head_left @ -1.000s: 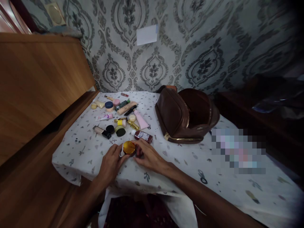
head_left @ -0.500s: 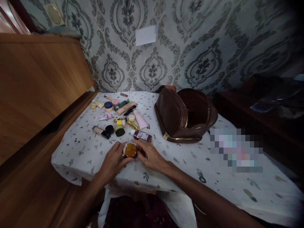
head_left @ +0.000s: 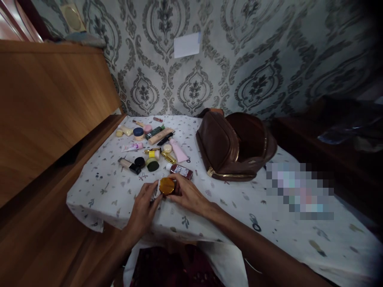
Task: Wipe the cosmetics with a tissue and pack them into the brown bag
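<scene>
A small round jar (head_left: 166, 186) with a shiny amber-gold top is tilted toward me over the front of the table. My right hand (head_left: 189, 196) is closed round its right side, thumb below and fingers above. On its left, my left hand (head_left: 146, 203) pinches a crumpled white tissue (head_left: 158, 189) against the jar's edge. Just beyond my fingers lies a dark red bottle (head_left: 181, 172) with a white cap and a printed label. A dark green-lidded jar (head_left: 153, 164) and a black round cap (head_left: 139, 162) sit farther back to the left.
A brown bag (head_left: 220, 139) stands unzipped at the right rear. Several tubes and jars, among them a pink tube (head_left: 178, 150) and a navy-lidded jar (head_left: 138, 134), lie at the back left. A wooden cabinet (head_left: 60, 95) borders the left; something blurred lies far right.
The jar has tilted slightly and shifted a little within my hands. My left fingers have drawn to its left edge with the tissue, while my right hand keeps its hold.
</scene>
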`<action>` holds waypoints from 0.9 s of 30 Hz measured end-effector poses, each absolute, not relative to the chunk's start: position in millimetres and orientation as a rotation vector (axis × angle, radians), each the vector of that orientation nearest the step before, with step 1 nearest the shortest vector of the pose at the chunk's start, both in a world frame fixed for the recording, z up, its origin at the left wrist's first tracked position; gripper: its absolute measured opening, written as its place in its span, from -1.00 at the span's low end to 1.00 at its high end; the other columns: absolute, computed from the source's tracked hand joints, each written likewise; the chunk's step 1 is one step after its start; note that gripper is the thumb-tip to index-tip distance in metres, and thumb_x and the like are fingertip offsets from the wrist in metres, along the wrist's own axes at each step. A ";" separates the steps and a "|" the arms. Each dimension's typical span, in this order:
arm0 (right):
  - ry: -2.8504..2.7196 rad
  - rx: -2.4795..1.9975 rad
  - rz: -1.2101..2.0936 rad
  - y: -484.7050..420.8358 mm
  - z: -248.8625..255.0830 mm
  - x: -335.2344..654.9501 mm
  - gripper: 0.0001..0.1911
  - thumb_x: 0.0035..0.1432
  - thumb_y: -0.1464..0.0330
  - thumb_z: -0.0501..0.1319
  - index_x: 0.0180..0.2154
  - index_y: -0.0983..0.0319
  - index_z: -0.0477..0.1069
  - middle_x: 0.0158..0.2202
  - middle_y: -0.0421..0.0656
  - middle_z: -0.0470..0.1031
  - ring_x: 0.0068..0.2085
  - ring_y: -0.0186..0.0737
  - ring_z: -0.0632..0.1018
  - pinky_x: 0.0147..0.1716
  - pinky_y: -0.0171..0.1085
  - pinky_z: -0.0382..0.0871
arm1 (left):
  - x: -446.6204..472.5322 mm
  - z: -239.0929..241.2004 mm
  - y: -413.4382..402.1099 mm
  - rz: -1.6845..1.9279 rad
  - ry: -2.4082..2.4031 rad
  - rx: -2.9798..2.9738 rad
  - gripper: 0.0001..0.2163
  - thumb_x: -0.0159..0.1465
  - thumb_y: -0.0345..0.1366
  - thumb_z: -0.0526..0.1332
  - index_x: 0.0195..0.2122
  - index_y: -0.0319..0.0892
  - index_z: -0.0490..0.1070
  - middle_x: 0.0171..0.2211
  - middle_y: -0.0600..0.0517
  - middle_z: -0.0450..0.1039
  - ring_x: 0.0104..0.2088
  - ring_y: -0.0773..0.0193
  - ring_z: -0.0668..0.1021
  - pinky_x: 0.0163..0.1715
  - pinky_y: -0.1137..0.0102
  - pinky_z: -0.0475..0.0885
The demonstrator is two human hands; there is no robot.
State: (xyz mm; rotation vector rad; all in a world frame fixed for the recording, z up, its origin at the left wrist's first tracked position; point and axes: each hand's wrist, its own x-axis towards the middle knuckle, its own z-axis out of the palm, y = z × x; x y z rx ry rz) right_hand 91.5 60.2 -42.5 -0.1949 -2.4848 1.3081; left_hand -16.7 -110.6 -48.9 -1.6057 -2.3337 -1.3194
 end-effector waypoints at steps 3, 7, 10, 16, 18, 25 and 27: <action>-2.430 -0.166 1.251 61.3 -47.3 90.9 -0.32 0.04 0.36 0.35 0.19 0.20 0.21 0.04 -0.01 0.37 0.00 -0.07 0.45 0.03 -0.02 0.34 | -3.4 -51.1 -113.2 -1.297 -2.267 -1.652 -0.46 0.33 -0.52 -0.02 0.32 -0.02 0.08 0.09 -0.11 0.30 0.13 0.17 0.41 0.10 0.19 0.41; -2.313 -0.254 1.345 61.7 -48.0 89.4 -0.45 -0.01 0.40 0.36 0.06 0.22 0.34 -0.06 -0.05 0.42 -0.06 -0.09 0.46 -0.02 -0.04 0.38 | 6.7 -54.4 -114.1 -1.155 -2.164 -1.712 -0.28 0.24 -0.64 -0.11 0.39 0.07 -0.09 0.21 -0.13 0.16 0.23 0.14 0.29 0.18 0.12 0.33; -2.197 -0.263 1.612 61.2 -43.9 90.3 -0.50 -0.06 0.39 0.38 -0.03 0.23 0.37 -0.19 -0.14 0.48 -0.21 -0.20 0.50 -0.16 -0.17 0.43 | 0.2 -46.9 -109.5 -1.156 -2.139 -1.725 -0.30 0.23 -0.62 -0.09 0.38 0.01 -0.02 0.22 -0.14 0.18 0.23 0.09 0.29 0.18 0.09 0.32; -2.034 -0.161 2.023 60.7 -30.2 96.5 -0.43 -0.12 0.27 0.45 -0.05 0.25 0.39 -0.24 -0.17 0.51 -0.28 -0.27 0.52 -0.25 -0.26 0.42 | -24.4 -13.2 -101.6 -1.804 -2.467 -1.780 -0.66 0.34 -0.25 0.09 0.10 -0.16 0.41 0.03 -0.13 0.42 0.07 0.08 0.45 0.13 0.15 0.35; -1.984 -0.132 2.053 60.0 -27.8 96.6 -0.39 -0.16 0.26 0.48 -0.03 0.23 0.40 -0.22 -0.16 0.52 -0.26 -0.26 0.52 -0.25 -0.26 0.42 | -21.9 -10.7 -100.5 -2.170 -2.558 -1.690 -0.62 0.28 -0.08 0.19 0.01 -0.22 0.45 -0.10 -0.11 0.48 -0.08 0.11 0.52 -0.03 0.23 0.45; -2.013 -0.149 1.716 58.8 -30.7 94.8 -0.38 -0.12 0.28 0.47 0.02 0.17 0.40 -0.13 -0.13 0.51 -0.26 -0.23 0.52 -0.29 -0.26 0.44 | 7.0 -14.5 -86.6 -2.980 -2.719 -0.665 -0.37 -0.13 0.17 0.44 -0.23 -0.24 0.39 -0.37 0.04 0.44 -0.49 0.41 0.46 -0.57 0.55 0.26; -2.059 -0.151 1.541 60.5 -29.3 97.5 -0.42 -0.07 0.26 0.45 0.02 0.17 0.41 -0.10 -0.11 0.51 -0.19 -0.18 0.53 -0.22 -0.21 0.44 | 10.4 -9.9 -84.3 -2.957 -2.803 -0.596 -0.38 -0.18 0.16 0.46 -0.27 -0.22 0.40 -0.34 0.05 0.44 -0.44 0.39 0.48 -0.54 0.55 0.30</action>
